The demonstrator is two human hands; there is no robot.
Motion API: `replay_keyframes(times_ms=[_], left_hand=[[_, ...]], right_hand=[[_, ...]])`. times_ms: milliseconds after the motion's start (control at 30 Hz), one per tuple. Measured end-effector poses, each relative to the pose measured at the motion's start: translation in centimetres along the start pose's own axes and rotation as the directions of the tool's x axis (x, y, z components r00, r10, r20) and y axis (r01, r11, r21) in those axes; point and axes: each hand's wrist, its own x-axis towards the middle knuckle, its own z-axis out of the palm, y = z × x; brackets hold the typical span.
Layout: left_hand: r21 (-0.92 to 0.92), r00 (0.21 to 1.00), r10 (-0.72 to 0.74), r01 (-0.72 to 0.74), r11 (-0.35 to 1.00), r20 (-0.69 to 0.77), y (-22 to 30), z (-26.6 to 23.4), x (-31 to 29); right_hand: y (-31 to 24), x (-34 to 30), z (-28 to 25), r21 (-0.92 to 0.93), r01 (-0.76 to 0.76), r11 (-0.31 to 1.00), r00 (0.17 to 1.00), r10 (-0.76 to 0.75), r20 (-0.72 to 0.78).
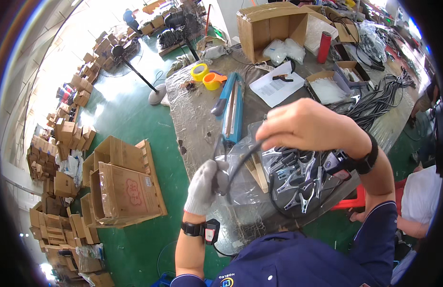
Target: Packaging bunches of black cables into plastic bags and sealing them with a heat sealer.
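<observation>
My left hand (205, 187), in a whitish knit glove, is closed around a dark cable (238, 165) over the table's near left part. The cable runs up and right from it to my bare right hand (298, 126), whose fingers are pinched together on it. Under the right hand lie several metal spring clamps (298, 179) with black leads. A clear plastic bag (245, 193) spreads between the hands and the clamps, beside a wooden-handled piece with bristles (256, 172). Just beyond the left hand, a blue heat sealer (234, 115) points away from me.
Yellow tape rolls (200, 71) sit at the far left of the table. Beyond the sealer are a paper sheet (276, 86), an open carton (269, 28) and a red cylinder (324, 47). Bundled black cables (379, 103) lie right. Another person (420, 196) is at right; cartons (125, 191) stand left.
</observation>
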Motion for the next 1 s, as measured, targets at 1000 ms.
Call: replay_keyframes(times_ms=[1000], left_hand=[[-0.253, 0.923, 0.235, -0.16, 0.954, 0.303, 1.2, -0.7, -4.9]], right_hand=[[6.3, -0.5, 1.6, -0.097, -0.057, 0.994, 0.939, 0.021, -0.342]])
